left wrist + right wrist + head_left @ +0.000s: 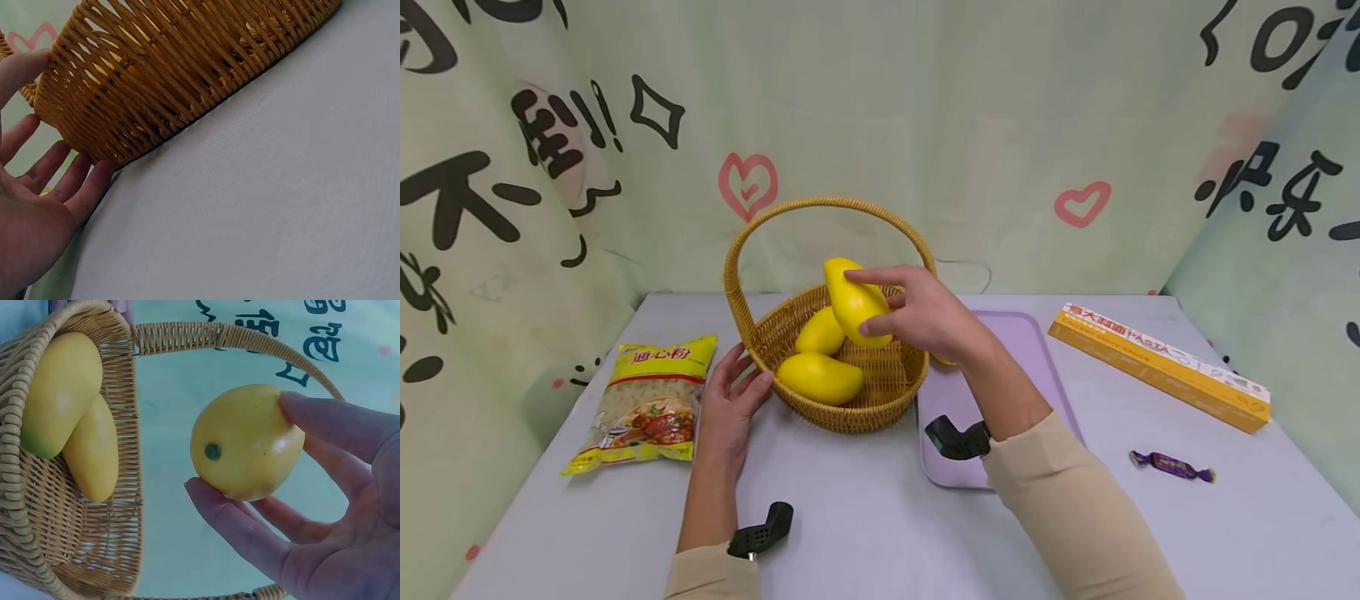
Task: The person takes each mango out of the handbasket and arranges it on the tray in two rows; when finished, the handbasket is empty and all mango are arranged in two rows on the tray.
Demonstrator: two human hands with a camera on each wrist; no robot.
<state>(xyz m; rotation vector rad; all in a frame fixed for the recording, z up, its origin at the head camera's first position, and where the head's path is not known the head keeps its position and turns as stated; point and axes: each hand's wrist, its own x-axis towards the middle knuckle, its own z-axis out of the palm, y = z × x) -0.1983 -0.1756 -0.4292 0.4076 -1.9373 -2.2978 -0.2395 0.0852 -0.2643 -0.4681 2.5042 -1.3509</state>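
Observation:
A yellow mango (pixel 848 302) is pinched between the thumb and fingers of my right hand (pixel 928 312), above the wicker basket (pixel 891 412). In the right wrist view, the held mango (pixel 240 444) shows a green spot at one end. Two more mangoes lie inside the basket, a front mango (pixel 820 379) and a rear mango (pixel 822 333). My left hand (pixel 732 400) rests against the basket's left side. The left wrist view shows its relaxed fingers (pixel 87 187) touching the outer weave. Behind my right wrist, a bit of yellow fruit (pixel 943 360) shows at the purple tray.
Right of the basket lies the purple tray (pixel 951 467), partly covered by my right forearm. A yellow pasta bag (pixel 651 404) lies at the left. At the right are a long orange pasta box (pixel 1157 367) and a purple wrapped candy (pixel 1172 466). The basket's tall handle (pixel 829 202) arches upward.

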